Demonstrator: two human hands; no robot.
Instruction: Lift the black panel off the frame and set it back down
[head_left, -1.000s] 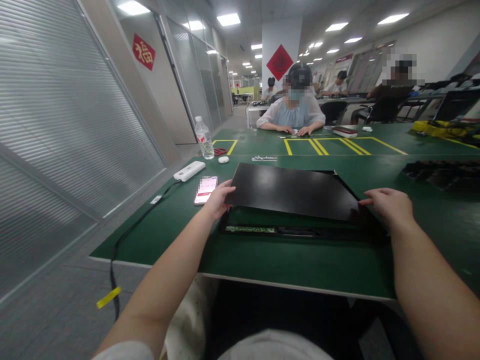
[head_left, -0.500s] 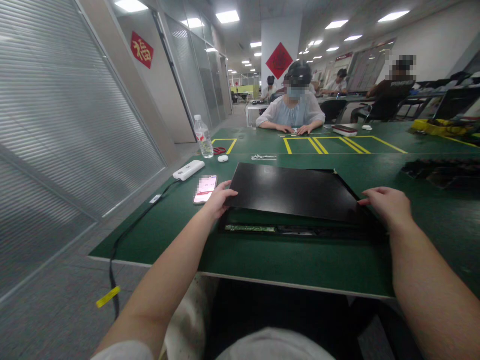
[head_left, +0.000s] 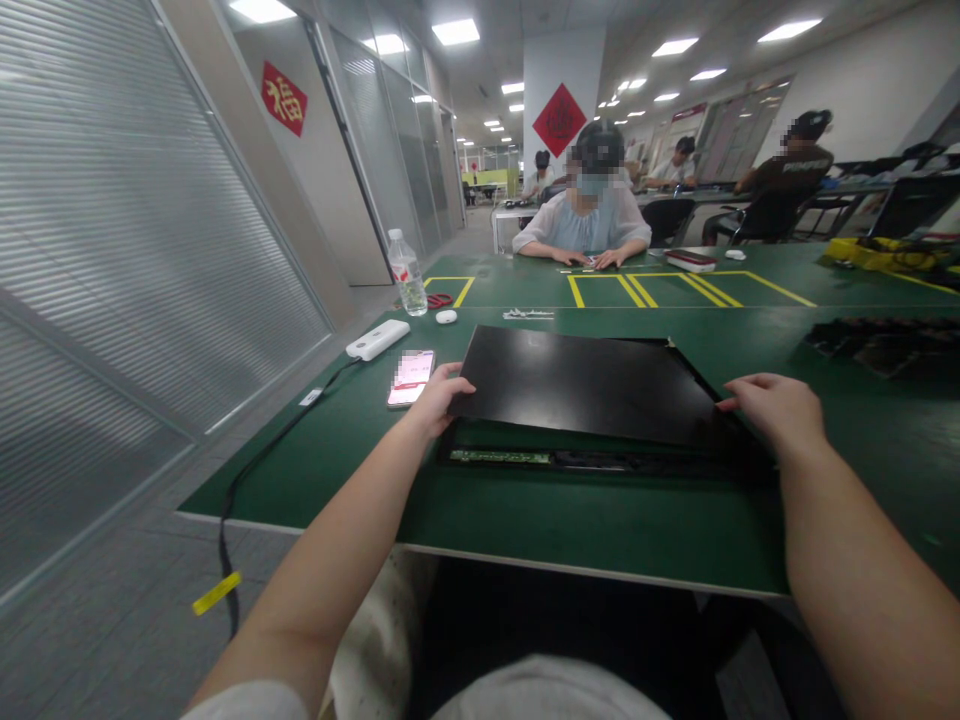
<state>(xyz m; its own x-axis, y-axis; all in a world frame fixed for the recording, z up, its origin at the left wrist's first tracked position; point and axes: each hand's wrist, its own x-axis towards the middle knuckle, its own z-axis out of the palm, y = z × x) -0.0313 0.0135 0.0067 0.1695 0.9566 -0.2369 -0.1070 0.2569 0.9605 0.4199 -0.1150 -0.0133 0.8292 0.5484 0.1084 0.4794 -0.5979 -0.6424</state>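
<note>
A flat, glossy black panel (head_left: pixel 585 385), like a display screen, lies tilted over a black frame (head_left: pixel 694 365) on the green table. My left hand (head_left: pixel 442 398) grips the panel's left edge, thumb on top and fingers underneath. My right hand (head_left: pixel 780 405) pinches the panel's right edge near its front corner, beside the frame's right side. Along the frame's near side a thin green circuit board (head_left: pixel 501 457) shows below the panel's front edge. Most of the frame's inside is hidden under the panel.
Left of the panel lie a lit phone (head_left: pixel 411 378), a white power bank (head_left: pixel 379 341) with a cable, and a white earbud case (head_left: pixel 446 317). A water bottle (head_left: pixel 407 273) and red scissors (head_left: pixel 439 300) stand behind. Dark parts (head_left: pixel 885 345) lie at right. A person (head_left: pixel 581 215) sits opposite.
</note>
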